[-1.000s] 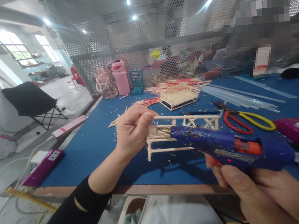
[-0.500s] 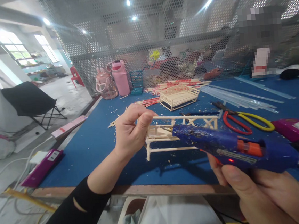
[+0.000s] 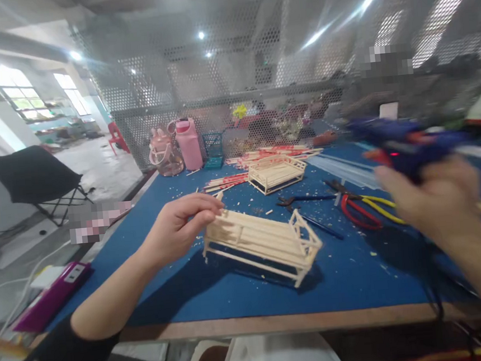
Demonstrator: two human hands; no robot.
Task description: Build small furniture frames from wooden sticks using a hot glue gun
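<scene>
Blue table (image 3: 183, 298): left hand (image 3: 177, 228) pinches stick bench (image 3: 263, 243); right hand (image 3: 431, 197) grips blurred glue gun (image 3: 406, 143); far-left pink bottle (image 3: 189, 143), contents unseen.

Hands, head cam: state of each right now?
Left hand: closed, fingers pinching the end of the stick bench model on the blue table.
Right hand: closed on the blue glue gun, raised, blurred.

We are in a craft workshop: a blue work surface (image 3: 183, 298) strewn with wood shavings, stick bundles (image 3: 264, 157), pliers (image 3: 359, 210), perforated metal screen (image 3: 233, 91) behind.
</scene>
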